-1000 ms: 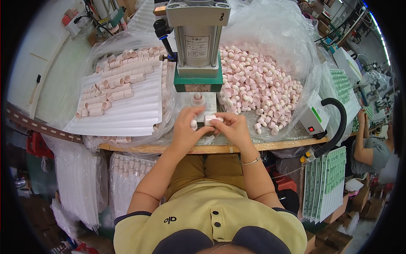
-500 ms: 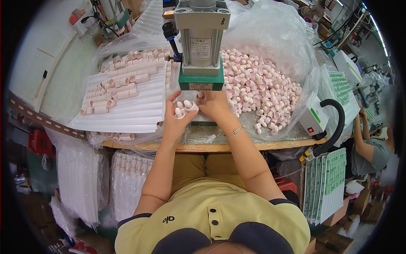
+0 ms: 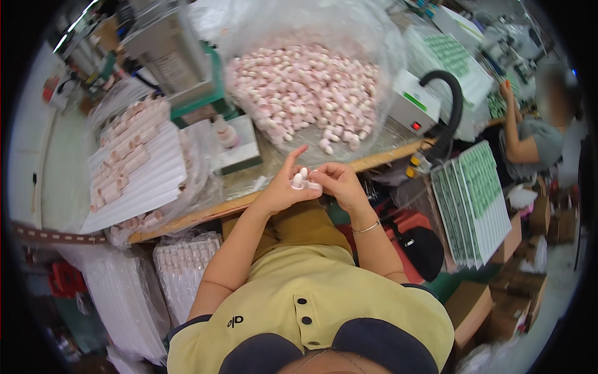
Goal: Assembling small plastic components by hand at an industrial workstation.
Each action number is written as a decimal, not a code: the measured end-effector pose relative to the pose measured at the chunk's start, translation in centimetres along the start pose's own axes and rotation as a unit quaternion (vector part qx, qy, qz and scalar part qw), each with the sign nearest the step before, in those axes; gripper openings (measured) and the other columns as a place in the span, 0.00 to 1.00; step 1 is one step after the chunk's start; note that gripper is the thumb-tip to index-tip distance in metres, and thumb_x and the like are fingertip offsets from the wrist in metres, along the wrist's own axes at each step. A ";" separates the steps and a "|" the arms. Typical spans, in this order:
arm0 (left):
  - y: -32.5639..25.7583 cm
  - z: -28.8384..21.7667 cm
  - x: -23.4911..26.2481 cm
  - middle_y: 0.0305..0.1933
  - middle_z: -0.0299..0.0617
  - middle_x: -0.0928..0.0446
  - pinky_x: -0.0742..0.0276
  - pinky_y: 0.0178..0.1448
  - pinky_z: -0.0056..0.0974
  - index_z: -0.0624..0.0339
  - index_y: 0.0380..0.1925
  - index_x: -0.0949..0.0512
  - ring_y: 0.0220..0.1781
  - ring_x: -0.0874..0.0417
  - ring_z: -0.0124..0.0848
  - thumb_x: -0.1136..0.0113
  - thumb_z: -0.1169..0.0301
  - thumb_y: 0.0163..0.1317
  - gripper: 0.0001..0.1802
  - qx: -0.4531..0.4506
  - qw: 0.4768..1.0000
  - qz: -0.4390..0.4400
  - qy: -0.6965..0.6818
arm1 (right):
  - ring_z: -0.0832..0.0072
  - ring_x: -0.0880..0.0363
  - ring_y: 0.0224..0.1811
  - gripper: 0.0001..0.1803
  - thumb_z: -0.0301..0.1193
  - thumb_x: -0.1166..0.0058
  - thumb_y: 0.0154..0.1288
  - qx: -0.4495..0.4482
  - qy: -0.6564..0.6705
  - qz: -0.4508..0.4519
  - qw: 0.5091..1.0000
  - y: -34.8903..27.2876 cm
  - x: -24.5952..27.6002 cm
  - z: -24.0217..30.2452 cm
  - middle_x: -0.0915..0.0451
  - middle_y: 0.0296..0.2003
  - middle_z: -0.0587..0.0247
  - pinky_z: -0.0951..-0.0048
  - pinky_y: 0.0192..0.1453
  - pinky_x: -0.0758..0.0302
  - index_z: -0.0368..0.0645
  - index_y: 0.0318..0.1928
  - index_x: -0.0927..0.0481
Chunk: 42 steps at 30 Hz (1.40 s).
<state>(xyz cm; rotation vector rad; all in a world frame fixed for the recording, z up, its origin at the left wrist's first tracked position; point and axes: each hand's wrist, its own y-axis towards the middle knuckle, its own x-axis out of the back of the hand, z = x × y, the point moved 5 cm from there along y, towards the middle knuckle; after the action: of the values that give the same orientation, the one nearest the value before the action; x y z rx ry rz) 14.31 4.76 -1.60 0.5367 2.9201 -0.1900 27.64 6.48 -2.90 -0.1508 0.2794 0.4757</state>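
Observation:
My left hand [image 3: 279, 191] is closed around a few small pale pink caps with white rounded tips [image 3: 298, 180], its index finger sticking out. My right hand [image 3: 346, 188] meets it in front of my body, thumb and fingers pinched at the right end of the same group. What the right fingertips grip is partly hidden, but a pale cap edge shows there. Up and left of the hands, a single pink piece [image 3: 228, 134] stands upright on the pale base block [image 3: 246, 153] below the press [image 3: 171, 62] with its green head.
A large heap of pink caps [image 3: 305, 93] lies in clear plastic behind my hands. Left of the press, pink tubes lie in rows on a white ridged tray [image 3: 140, 193]. A white box with a black hose [image 3: 414, 106] stands at right. Another person [image 3: 529, 137] works farther right.
Both hands have drawn back from under the press toward my body, the left still holding the caps. The view has turned to the right. A pink piece now shows standing on the press base.

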 end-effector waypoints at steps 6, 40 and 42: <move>5.3 4.3 -10.0 0.46 0.40 0.26 0.23 0.49 0.33 0.51 0.66 0.46 0.45 0.23 0.28 0.31 0.78 0.48 0.47 0.071 0.982 0.142 -0.105 | 0.91 0.40 0.15 0.09 0.31 0.44 0.64 0.011 0.156 -0.236 0.959 -8.0 9.5 -1.2 0.23 0.22 0.72 0.86 0.17 0.49 0.38 0.30 0.19; -17.1 0.0 3.7 0.42 0.38 0.21 0.26 0.52 0.33 0.59 0.44 0.25 0.46 0.22 0.26 0.29 0.74 0.43 0.25 -0.061 0.926 -0.342 0.146 | 0.87 0.41 0.11 0.13 0.36 0.58 0.72 0.084 0.126 -0.274 0.950 -6.4 9.0 -3.4 0.31 0.19 0.71 0.85 0.12 0.44 0.40 0.35 0.26; -26.4 0.9 9.2 0.43 0.38 0.22 0.26 0.52 0.33 0.58 0.43 0.24 0.46 0.23 0.27 0.28 0.74 0.41 0.25 -0.023 0.878 -0.450 0.161 | 0.87 0.41 0.12 0.13 0.35 0.57 0.72 0.102 0.069 -0.263 0.957 -5.4 6.9 -2.2 0.31 0.19 0.71 0.85 0.13 0.44 0.39 0.35 0.25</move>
<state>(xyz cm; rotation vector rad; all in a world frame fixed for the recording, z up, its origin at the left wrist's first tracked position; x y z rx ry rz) -3.63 -16.70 -1.68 -0.9256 3.2275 -0.1396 35.54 4.30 -6.65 -0.0516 0.4087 -0.0954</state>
